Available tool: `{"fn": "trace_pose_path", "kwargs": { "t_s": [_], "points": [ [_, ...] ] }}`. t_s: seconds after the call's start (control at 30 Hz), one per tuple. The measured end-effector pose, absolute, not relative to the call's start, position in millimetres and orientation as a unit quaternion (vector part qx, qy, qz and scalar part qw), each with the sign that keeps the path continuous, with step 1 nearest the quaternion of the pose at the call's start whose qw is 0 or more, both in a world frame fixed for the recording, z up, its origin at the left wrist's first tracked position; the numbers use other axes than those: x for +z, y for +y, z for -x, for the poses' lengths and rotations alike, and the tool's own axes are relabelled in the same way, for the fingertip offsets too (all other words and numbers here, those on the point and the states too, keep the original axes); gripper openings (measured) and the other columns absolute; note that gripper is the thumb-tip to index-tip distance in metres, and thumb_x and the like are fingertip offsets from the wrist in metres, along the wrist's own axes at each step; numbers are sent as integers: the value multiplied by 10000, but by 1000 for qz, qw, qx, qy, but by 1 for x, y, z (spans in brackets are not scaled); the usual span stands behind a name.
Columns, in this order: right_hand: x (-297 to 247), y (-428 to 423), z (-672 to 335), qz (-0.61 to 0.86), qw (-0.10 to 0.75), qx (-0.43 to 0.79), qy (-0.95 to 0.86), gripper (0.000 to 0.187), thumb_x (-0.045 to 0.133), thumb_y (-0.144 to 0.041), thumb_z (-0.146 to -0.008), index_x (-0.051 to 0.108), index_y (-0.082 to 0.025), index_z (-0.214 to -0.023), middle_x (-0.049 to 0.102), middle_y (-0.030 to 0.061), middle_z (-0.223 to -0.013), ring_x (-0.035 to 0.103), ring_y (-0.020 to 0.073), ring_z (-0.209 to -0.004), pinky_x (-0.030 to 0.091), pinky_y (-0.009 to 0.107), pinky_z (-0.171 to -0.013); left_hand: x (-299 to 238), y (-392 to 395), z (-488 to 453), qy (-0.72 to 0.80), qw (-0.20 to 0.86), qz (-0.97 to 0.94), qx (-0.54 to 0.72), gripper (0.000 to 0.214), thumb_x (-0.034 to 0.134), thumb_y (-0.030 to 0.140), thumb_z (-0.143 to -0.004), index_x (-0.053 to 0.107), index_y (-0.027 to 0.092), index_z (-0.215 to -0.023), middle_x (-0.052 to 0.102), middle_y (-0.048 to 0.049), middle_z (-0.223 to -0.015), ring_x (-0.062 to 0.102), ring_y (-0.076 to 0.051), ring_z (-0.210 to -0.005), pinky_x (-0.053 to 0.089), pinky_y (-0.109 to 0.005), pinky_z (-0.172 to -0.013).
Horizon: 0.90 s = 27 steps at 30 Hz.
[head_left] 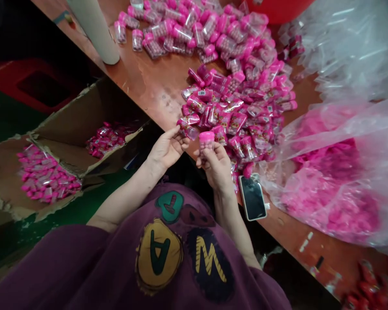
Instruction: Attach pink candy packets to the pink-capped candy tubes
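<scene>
My right hand (216,165) is closed around a small clear bottle with a pink cap (206,141), held upright at the near edge of the brown table (155,84). My left hand (166,148) is beside it, fingers half curled, fingertips touching a wrapped pink bottle (188,129) at the edge of the heap. A big heap of wrapped pink bottles (242,107) lies just beyond both hands. Unwrapped pink-capped bottles (194,30) are piled farther back.
A black phone (252,198) lies on the table by my right wrist. A clear bag of pink caps (336,185) fills the right side. A torn cardboard box (67,142) holding wrapped bottles stands on the floor at left. A grey tube (95,30) stands at the back left.
</scene>
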State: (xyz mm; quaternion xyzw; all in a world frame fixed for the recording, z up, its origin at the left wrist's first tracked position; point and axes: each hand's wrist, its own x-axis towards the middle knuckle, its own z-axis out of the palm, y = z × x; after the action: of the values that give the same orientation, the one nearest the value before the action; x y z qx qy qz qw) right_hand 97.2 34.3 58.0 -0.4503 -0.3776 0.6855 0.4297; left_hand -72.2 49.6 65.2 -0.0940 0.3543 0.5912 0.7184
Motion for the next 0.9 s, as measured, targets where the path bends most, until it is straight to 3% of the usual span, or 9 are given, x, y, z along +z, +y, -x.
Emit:
{"fn": "trace_pose_path", "kwargs": {
  "t_s": [0.2,0.47,0.77,0.9],
  "points": [
    [44,10,-99,458,464,654,-385,381,794,-486,-913,549,-254,-1091,746,-45,-776,595,79,-531,434,213,-500,69,47,49,374,727,68,572,293,485,164,-1088,643,141,-842,675,-6,-651,655,-92,-530,477,-178,-496],
    [34,3,-105,464,495,618,-397,371,802,-471,-930,565,-265,-1127,737,-43,-799,593,63,-539,428,192,-492,57,37,37,385,733,-21,560,204,683,252,-1016,644,151,-843,688,1,-670,640,-86,-530,507,-187,-542],
    [35,1,-104,444,427,725,-308,434,777,-566,-906,540,-234,-1053,711,-53,-722,505,59,-436,326,192,-389,45,29,41,407,754,-144,495,431,761,503,-958,604,165,-741,603,24,-536,555,-92,-425,451,-217,-480],
    [30,-2,-102,466,417,700,-344,446,750,-605,-923,538,-246,-1081,673,-74,-677,466,61,-424,287,196,-384,45,27,40,418,762,-164,467,471,801,523,-922,600,165,-692,560,29,-484,540,-99,-399,430,-225,-464]
  ]
}}
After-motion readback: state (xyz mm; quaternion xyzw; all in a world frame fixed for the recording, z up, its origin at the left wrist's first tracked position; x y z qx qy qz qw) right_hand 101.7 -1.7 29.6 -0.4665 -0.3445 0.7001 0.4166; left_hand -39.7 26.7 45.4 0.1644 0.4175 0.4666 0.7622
